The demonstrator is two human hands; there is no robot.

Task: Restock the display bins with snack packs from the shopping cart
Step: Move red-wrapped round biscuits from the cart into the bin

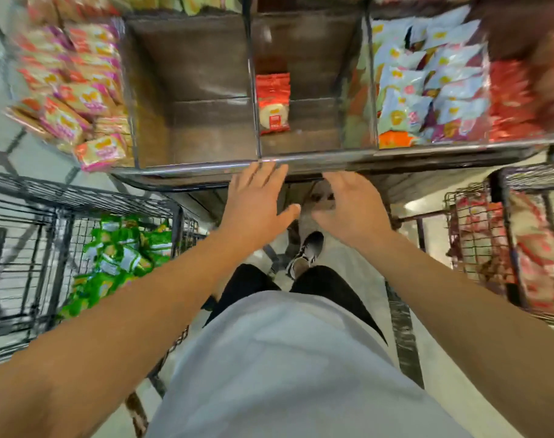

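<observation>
Red packs [273, 102]: we see one short row in the middle bin [313, 134].
Hands: our left hand [256, 200] and right hand [348, 207] are spread, empty.

Red snack packs [273, 102] upright in middle display bin [313, 134], left-hand side.

No text readable anywhere I look. Red snack pack [273, 104] in middle bin: small red label patch under round cracker picture, characters too blurred. Pink-orange packs [70, 99] in left bin: yellow logo blobs, illegible. Pale blue packs [427, 80] in right bin: yellow marks, illegible. Green packs [117, 257] in cart [26, 216] by my left arm: white panels, print smeared. No numbers, price tags or signs legible.
</observation>
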